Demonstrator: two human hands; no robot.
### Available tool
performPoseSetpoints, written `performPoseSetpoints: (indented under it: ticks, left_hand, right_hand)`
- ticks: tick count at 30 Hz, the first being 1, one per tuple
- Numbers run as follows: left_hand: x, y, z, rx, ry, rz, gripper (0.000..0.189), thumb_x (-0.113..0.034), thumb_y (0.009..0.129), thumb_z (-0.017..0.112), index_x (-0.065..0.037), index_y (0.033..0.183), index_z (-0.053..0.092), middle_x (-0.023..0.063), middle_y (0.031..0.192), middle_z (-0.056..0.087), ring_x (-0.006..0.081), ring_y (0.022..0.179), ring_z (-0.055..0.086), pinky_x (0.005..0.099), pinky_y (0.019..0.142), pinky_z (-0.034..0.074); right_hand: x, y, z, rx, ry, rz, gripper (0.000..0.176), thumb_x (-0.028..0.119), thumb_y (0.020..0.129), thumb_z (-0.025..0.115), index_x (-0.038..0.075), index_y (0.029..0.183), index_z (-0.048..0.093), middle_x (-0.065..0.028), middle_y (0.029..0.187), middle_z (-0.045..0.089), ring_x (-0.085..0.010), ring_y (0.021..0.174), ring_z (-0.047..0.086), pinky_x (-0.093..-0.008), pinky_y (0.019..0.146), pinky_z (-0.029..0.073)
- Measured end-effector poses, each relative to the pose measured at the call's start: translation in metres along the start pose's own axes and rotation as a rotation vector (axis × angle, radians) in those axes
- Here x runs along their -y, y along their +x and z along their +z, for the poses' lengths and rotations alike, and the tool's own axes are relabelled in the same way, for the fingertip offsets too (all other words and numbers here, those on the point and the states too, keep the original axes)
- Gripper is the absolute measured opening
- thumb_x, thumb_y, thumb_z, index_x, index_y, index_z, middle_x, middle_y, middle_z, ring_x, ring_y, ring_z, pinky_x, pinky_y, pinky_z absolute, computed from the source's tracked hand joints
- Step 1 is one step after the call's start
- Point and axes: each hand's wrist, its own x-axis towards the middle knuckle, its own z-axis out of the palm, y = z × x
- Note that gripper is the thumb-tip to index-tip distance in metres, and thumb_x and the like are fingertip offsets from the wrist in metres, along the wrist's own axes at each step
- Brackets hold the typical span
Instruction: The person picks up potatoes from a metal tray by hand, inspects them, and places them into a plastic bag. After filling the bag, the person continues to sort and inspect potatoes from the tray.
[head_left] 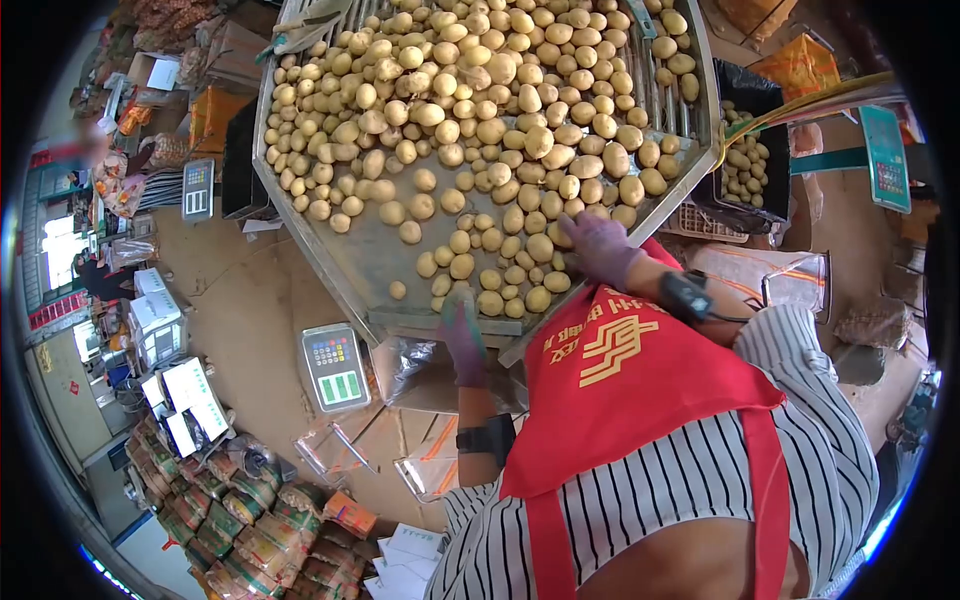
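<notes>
Many pale yellow potatoes (420,110) lie on a metal sorting table (375,265), heaped at its far side and thinner toward me. My right hand (603,250), in a purple glove, rests at the right side among the potatoes, its fingers spread and touching some. At the table's narrow front outlet is my left hand (463,338), gloved in purple and green. Its fingers reach up past the front rim beside the nearest potatoes, stretched out; part of the palm side is hidden. A cardboard box (425,375) with a plastic liner stands below the outlet.
A scale display (336,367) stands left of the outlet, and another display (198,190) is farther left. At the right, a black-lined crate (745,165) holds potatoes near a green scale post (885,160). Filled sacks (260,530) are stacked at lower left. Another person (115,165) is at far left.
</notes>
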Motion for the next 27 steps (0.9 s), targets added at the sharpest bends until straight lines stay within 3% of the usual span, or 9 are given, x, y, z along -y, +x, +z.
performPoseSetpoints:
  ticks: [4,6,7,10,11,19,22,25,27]
  left_hand:
    - [-0.005,-0.008,0.01,-0.097,0.1,0.145,0.034,-0.012,0.093,0.056,0.002,0.124,0.055,0.0175,0.123,0.055,0.0247,0.111,0.053,0.0388,0.094,0.045]
    - [-0.04,-0.001,0.005,-0.044,-0.76,-0.294,0.03,-0.008,0.093,0.053,0.003,0.12,0.057,0.0158,0.115,0.059,0.0221,0.107,0.055,0.0366,0.092,0.046]
    - [-0.044,0.0,0.007,-0.042,-0.766,-0.295,0.03,-0.008,0.093,0.053,0.003,0.12,0.057,0.0158,0.115,0.059,0.0221,0.107,0.055,0.0366,0.092,0.046]
    - [-0.055,0.004,0.017,0.011,-0.742,-0.273,0.027,-0.008,0.093,0.052,0.003,0.116,0.059,0.0144,0.11,0.061,0.0209,0.104,0.056,0.0342,0.091,0.046]
    - [-0.058,0.008,0.021,0.031,-0.743,-0.277,0.028,-0.009,0.093,0.052,0.003,0.117,0.059,0.0136,0.11,0.061,0.0206,0.104,0.055,0.0338,0.091,0.046]
    - [-0.054,0.013,0.04,0.09,-0.735,-0.308,0.034,-0.012,0.092,0.055,0.001,0.124,0.055,0.014,0.114,0.059,0.0271,0.102,0.056,0.0348,0.091,0.045]
    - [-0.037,0.011,0.049,-0.021,0.019,0.277,0.037,-0.018,0.092,0.057,0.001,0.124,0.055,0.0148,0.118,0.057,0.0283,0.101,0.056,0.035,0.091,0.046]
    - [-0.09,0.025,0.034,0.21,-0.339,-0.121,0.04,-0.026,0.096,0.054,-0.001,0.128,0.051,0.0122,0.122,0.054,0.0258,0.103,0.056,0.0357,0.09,0.048]
    - [-0.132,0.02,0.025,0.476,-1.348,-0.616,0.033,-0.019,0.095,0.053,-0.002,0.123,0.053,0.0126,0.117,0.058,0.0193,0.105,0.057,0.0327,0.083,0.052]
  right_hand:
    - [-0.006,0.027,0.001,0.01,0.039,-0.059,0.06,0.036,0.081,0.07,0.008,0.13,0.05,-0.0137,0.099,0.066,-0.0299,0.096,0.065,-0.0416,0.082,0.051]
    - [-0.022,0.028,-0.002,0.102,0.639,-0.093,0.058,0.036,0.082,0.071,0.006,0.128,0.053,-0.0102,0.092,0.07,-0.0234,0.085,0.068,-0.0366,0.074,0.053]
    - [-0.029,0.024,-0.001,0.103,0.633,-0.089,0.058,0.036,0.082,0.071,0.006,0.128,0.053,-0.0102,0.092,0.07,-0.0234,0.085,0.068,-0.0366,0.074,0.053]
    - [-0.045,0.002,0.001,0.806,2.039,-0.135,0.054,0.043,0.099,0.042,-0.006,0.115,0.058,-0.0161,0.092,0.07,-0.0203,0.07,0.068,-0.0263,0.053,0.054]
    - [-0.012,-0.024,-0.034,0.501,2.148,0.109,0.056,0.043,0.101,0.035,-0.007,0.107,0.059,-0.02,0.089,0.068,-0.0207,0.06,0.065,-0.024,0.044,0.05]
    - [-0.032,-0.013,-0.003,0.571,2.233,-0.167,0.048,0.038,0.102,0.037,-0.005,0.105,0.058,-0.0189,0.091,0.067,-0.025,0.064,0.066,-0.0287,0.05,0.053]
    - [-0.026,-0.022,-0.01,0.448,2.29,0.027,0.046,0.037,0.102,0.038,-0.004,0.114,0.055,-0.0194,0.098,0.067,-0.026,0.072,0.067,-0.0297,0.057,0.056]
    - [-0.023,-0.021,-0.006,0.462,2.298,-0.071,0.047,0.038,0.102,0.039,-0.002,0.127,0.049,-0.0152,0.112,0.064,-0.0237,0.092,0.066,-0.0303,0.075,0.057]
    - [-0.019,-0.016,0.014,0.293,1.71,-0.249,0.061,0.044,0.101,0.039,-0.003,0.14,0.038,-0.0182,0.134,0.051,-0.0236,0.125,0.05,-0.034,0.102,0.044]
